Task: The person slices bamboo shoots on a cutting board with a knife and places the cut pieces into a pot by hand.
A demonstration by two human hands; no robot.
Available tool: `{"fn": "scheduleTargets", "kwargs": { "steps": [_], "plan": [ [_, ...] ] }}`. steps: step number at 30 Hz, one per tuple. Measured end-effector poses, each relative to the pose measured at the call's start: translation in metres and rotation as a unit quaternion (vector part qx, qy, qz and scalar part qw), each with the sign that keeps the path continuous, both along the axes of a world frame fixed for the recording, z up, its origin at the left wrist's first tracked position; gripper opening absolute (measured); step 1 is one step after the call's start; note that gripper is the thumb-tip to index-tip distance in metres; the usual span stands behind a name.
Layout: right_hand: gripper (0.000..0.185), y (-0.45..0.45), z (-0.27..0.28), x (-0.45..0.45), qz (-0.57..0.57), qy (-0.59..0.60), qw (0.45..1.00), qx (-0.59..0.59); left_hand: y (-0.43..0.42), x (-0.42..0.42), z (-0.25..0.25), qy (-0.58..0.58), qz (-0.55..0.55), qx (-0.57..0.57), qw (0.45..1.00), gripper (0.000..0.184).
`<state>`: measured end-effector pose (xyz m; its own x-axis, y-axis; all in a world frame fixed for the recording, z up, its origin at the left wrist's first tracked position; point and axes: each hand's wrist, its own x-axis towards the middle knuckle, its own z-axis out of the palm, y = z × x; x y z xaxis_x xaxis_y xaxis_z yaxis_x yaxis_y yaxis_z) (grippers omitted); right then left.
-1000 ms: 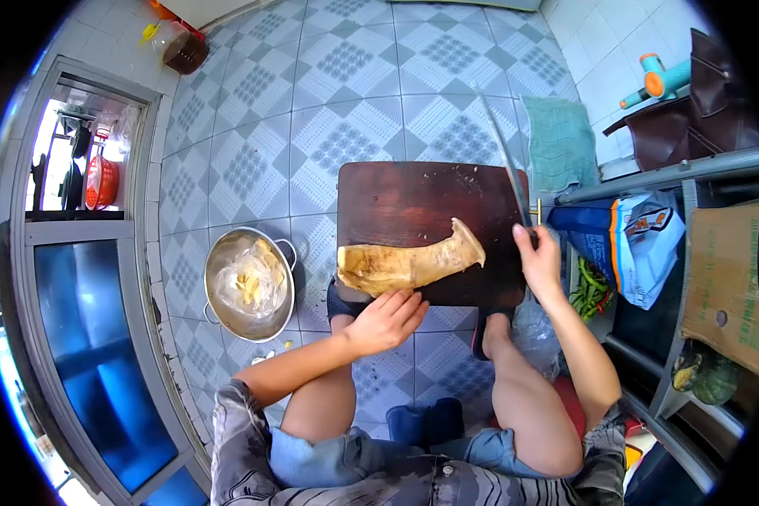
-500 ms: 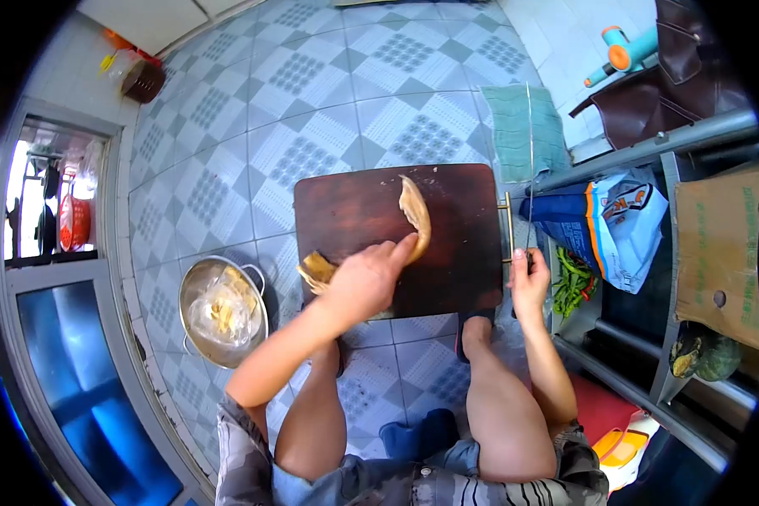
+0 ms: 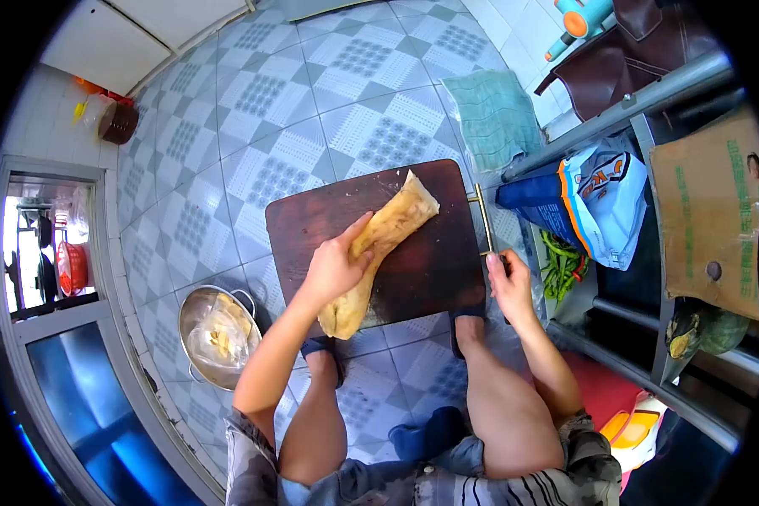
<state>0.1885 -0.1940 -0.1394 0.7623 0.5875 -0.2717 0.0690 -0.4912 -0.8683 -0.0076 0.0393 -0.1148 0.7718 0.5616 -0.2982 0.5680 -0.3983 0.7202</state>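
The near end of the yellowish piece (image 3: 383, 236) overhung the near edge of the dark table (image 3: 312, 226); a metal basin (image 3: 185, 327) stood to the left. The right hand (image 3: 513, 291) was closed on a dark handle (image 3: 506, 264). The left hand (image 3: 332, 271) gripped the piece, thumb and forefinger apart. The piece had just been turned diagonally, and so presented a different side upward.

Blue-grey patterned tiles (image 3: 266, 93) cover the floor, with a green mat (image 3: 495, 118) lying at the far right. White tiled wall (image 3: 504, 29) rises behind it. A metal rack (image 3: 647, 169) stands along the right. On the left, a grey-framed door (image 3: 101, 396) has glossy blue panels, and bright light enters through the opening (image 3: 46, 244) above them.
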Motion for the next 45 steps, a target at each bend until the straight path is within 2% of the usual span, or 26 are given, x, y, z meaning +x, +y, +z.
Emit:
{"fn": "scheduleTargets", "kwargs": {
  "steps": [1,3,4,6,7,9,10,13,18,24,31,33,34,36,37,39,43,45],
  "plan": [
    [0.033,0.002,0.000,0.000,0.019,-0.004,1.000,-0.010,-0.006,0.004,0.007,0.002,-0.006,0.002,1.000,0.062],
    [0.041,0.003,0.009,0.000,0.039,-0.007,0.999,-0.036,-0.017,0.006,0.016,0.096,0.039,0.067,0.992,0.062],
    [0.044,0.008,0.021,0.003,0.085,-0.037,0.993,-0.079,-0.019,0.004,0.014,0.092,0.033,0.068,0.993,0.062],
    [0.053,0.013,0.034,0.006,0.151,-0.074,0.971,-0.173,-0.023,0.001,-0.001,0.004,0.001,0.227,0.974,0.059],
    [0.055,0.015,0.040,0.007,0.171,-0.078,0.964,-0.186,-0.019,0.004,-0.007,-0.005,0.003,0.228,0.974,0.059],
    [0.057,0.021,0.043,0.005,0.202,-0.095,0.948,-0.229,-0.005,0.011,-0.010,-0.140,-0.081,0.230,0.960,0.045],
    [0.058,0.025,0.045,0.004,0.219,-0.109,0.939,-0.242,-0.003,0.019,-0.007,-0.184,-0.079,0.200,0.959,0.031],
    [0.058,0.036,0.045,-0.004,0.239,-0.131,0.920,-0.281,0.003,0.036,-0.012,-0.236,-0.140,0.216,0.937,0.028],
    [0.051,0.047,0.036,-0.016,0.236,-0.174,0.914,-0.280,-0.011,0.046,-0.021,-0.226,-0.085,0.227,0.943,0.034],
    [0.053,0.051,0.031,-0.013,0.239,-0.180,0.907,-0.296,-0.038,0.062,-0.023,-0.123,-0.033,0.287,0.949,0.043],
    [0.054,0.052,0.030,-0.003,0.231,-0.243,0.906,-0.259,-0.049,0.070,-0.035,-0.109,0.001,0.327,0.939,0.048],
    [0.054,0.057,0.032,0.003,0.242,-0.234,0.906,-0.258,-0.051,0.076,-0.029,-0.117,0.063,0.316,0.940,0.044],
    [0.054,0.059,0.031,0.004,0.239,-0.235,0.907,-0.255,-0.051,0.079,-0.029,-0.119,0.060,0.319,0.938,0.044],
    [0.054,0.057,0.026,0.002,0.240,-0.231,0.911,-0.244,-0.056,0.084,-0.031,0.048,-0.007,0.335,0.941,0.043],
    [0.054,0.053,0.025,-0.001,0.238,-0.228,0.912,-0.245,-0.058,0.085,-0.032,0.049,-0.010,0.333,0.941,0.043],
    [0.053,0.049,0.025,-0.004,0.229,-0.204,0.922,-0.237,-0.058,0.091,-0.032,0.186,-0.058,0.350,0.916,0.043],
    [0.053,0.058,0.028,-0.002,0.224,-0.196,0.922,-0.247,-0.057,0.095,-0.032,0.239,-0.106,0.378,0.888,0.041],
    [0.053,0.078,0.029,0.001,0.236,-0.230,0.914,-0.235,-0.058,0.095,-0.040,0.261,-0.120,0.401,0.870,0.035]
  ]
}}
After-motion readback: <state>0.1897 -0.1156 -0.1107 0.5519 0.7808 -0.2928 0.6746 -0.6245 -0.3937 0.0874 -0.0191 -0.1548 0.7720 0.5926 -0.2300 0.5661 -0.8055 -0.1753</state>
